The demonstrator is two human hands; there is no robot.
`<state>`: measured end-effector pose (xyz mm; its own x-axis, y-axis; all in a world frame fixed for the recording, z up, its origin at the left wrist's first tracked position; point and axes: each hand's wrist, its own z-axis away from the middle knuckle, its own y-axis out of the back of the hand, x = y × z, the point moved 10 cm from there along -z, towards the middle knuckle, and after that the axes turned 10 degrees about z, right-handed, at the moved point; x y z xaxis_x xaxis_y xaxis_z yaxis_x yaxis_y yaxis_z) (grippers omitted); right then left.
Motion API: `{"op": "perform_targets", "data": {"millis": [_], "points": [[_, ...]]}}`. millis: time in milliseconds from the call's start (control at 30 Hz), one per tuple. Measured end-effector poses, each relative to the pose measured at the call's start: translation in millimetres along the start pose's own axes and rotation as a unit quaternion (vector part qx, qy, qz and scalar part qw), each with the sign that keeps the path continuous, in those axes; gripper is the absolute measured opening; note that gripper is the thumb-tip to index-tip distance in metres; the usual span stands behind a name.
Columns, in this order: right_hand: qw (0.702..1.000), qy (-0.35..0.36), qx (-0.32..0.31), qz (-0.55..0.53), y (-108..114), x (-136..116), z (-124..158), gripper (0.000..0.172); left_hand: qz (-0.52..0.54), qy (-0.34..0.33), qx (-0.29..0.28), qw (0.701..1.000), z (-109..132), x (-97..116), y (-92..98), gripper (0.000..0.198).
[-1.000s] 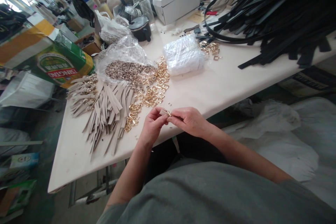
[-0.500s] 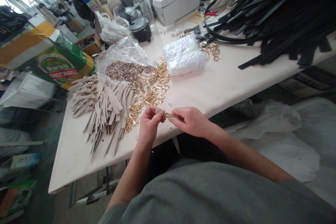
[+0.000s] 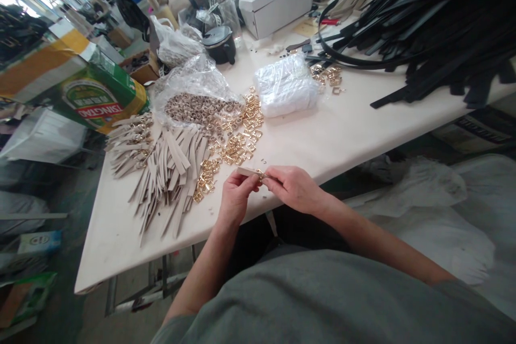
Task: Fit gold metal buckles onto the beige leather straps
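Close to the table's front edge, my left hand (image 3: 237, 193) pinches a beige strap (image 3: 246, 171) whose end sticks out to the left above the fingers. A gold buckle (image 3: 260, 174) sits on the strap between my two hands. My right hand (image 3: 296, 188) is closed on the strap's other side, its fingertips touching the buckle; most of what lies inside that hand is hidden. Left of my hands are loose gold buckles (image 3: 236, 149) and a fanned pile of beige straps (image 3: 167, 172). Behind them, small beige loops (image 3: 189, 110) spill from a clear plastic bag (image 3: 197, 78).
A wrapped white packet (image 3: 285, 86) lies mid-table, with a white box (image 3: 278, 2) and a black lidded mug (image 3: 220, 45) farther back. Black straps (image 3: 423, 27) heap at the right. A green carton (image 3: 100, 97) stands beyond the left edge.
My hands have shifted slightly right and closer together. More of the beige strap now sticks out left of my left hand, and the right fingertips have come up to the buckle.
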<state>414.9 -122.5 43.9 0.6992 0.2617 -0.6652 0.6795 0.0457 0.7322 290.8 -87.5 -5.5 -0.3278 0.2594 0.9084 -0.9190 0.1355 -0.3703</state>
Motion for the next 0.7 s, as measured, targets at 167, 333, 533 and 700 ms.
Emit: {"op": "perform_targets", "data": {"millis": [167,333,533,700], "points": [[0.998,-0.021,0.043,-0.046,5,4,0,0.012,-0.06,-0.06,-0.013,0.996,2,13,-3.2,0.02],[0.993,-0.019,0.025,-0.11,5,4,1,0.011,-0.076,-0.067,-0.001,0.995,4,15,-1.2,0.023],[0.979,-0.048,-0.003,-0.197,-2,5,3,0.013,-0.067,-0.054,-0.009,0.996,5,10,-4.3,0.026],[0.974,-0.091,0.028,-0.206,-1,11,2,0.021,-0.062,-0.15,0.024,0.986,13,30,-1.9,0.029]]}}
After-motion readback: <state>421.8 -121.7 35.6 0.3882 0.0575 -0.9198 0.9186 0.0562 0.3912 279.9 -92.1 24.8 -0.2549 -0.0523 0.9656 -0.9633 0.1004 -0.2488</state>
